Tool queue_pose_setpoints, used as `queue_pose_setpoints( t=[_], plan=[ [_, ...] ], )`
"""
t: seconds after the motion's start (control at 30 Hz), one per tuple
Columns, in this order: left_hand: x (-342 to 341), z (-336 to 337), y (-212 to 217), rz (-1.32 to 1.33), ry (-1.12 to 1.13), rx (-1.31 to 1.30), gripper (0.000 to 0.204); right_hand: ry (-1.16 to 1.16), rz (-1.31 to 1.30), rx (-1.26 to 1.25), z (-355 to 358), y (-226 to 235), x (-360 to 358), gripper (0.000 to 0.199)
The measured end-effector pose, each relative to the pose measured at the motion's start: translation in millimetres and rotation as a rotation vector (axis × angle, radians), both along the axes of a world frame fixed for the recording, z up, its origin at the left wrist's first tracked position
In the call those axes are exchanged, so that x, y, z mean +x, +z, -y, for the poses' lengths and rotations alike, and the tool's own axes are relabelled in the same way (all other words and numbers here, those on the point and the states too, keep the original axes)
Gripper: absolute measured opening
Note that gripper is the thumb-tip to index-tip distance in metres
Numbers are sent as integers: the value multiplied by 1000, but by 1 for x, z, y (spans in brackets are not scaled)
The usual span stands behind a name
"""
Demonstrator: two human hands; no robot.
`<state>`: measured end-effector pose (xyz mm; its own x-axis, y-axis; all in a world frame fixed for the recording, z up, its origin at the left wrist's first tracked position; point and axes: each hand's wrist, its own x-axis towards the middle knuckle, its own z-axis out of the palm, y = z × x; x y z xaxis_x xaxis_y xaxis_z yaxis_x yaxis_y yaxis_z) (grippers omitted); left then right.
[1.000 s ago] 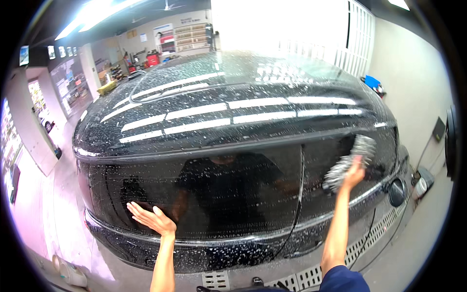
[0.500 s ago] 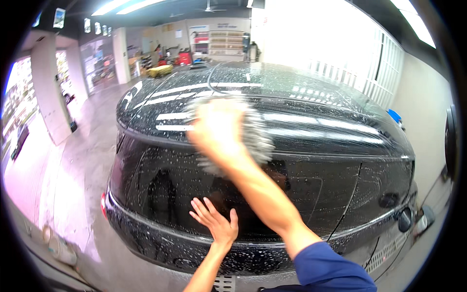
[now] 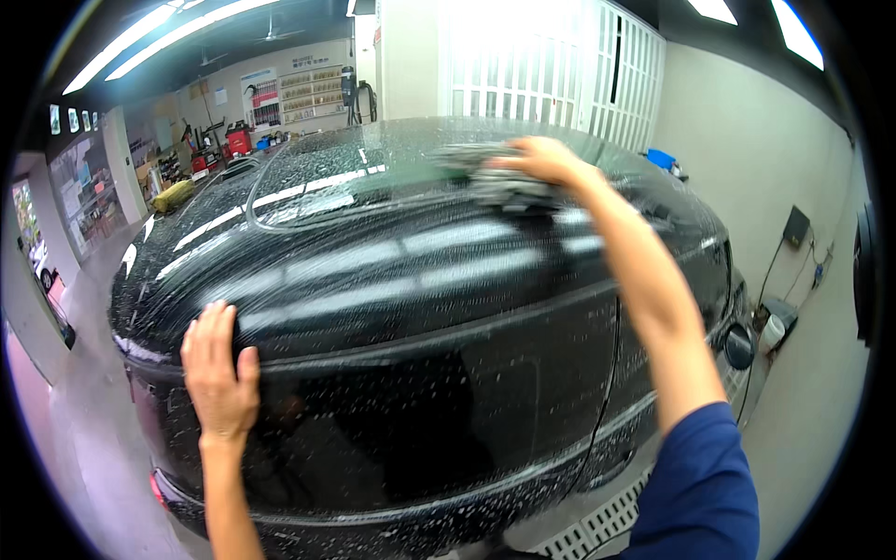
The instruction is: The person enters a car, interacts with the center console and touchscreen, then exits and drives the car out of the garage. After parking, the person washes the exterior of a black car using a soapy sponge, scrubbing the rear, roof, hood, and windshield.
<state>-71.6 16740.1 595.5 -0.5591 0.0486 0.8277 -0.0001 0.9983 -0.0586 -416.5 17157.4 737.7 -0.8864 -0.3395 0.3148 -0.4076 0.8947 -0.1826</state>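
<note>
A black car (image 3: 420,308) fills the view, its paint wet and flecked with soap foam. My right hand (image 3: 537,157) reaches far over the roof and grips a shaggy grey wash mitt (image 3: 499,182), pressed flat on the roof beside the glass panel. My left hand (image 3: 219,369) rests with spread fingers and flat palm on the car's upper side, near its left end. My right arm in a blue sleeve crosses the car's side.
A white folding door (image 3: 551,65) stands bright behind the car. Shelves and red equipment (image 3: 238,140) line the far left wall. A floor drain grate (image 3: 607,523) runs by my feet. A blue tub (image 3: 663,159) and a wall box with cables (image 3: 793,229) lie to the right.
My right hand with the mitt has swept from the car's side up onto the roof. My left hand has shifted up and left along the body. My view has moved closer.
</note>
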Motion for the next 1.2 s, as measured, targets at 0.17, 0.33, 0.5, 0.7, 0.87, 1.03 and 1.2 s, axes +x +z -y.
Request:
queue_pose_setpoints(
  t=[0.17,0.33,0.5,0.7,0.87,1.03,1.2],
  plan=[
    [-17,-5,-4,-89,-20,147,53,-513,-323,-165,-360,2,-43,58],
    [-13,-16,12,-60,100,96,54,-407,96,-172,-263,-28,-150,56],
    [-14,-10,7,-72,66,91,52,398,291,81,91,15,-63,60],
    [-24,-14,2,-150,-15,102,49,1113,-22,269,397,-9,99,72],
    [-13,0,-2,-128,18,79,50,1091,-277,377,473,-6,86,49],
    [-18,-5,-1,-120,-27,110,50,547,-261,564,371,1,-85,54],
    [-19,-7,1,-168,-31,122,49,-49,-114,610,103,6,-220,32]
  ],
)
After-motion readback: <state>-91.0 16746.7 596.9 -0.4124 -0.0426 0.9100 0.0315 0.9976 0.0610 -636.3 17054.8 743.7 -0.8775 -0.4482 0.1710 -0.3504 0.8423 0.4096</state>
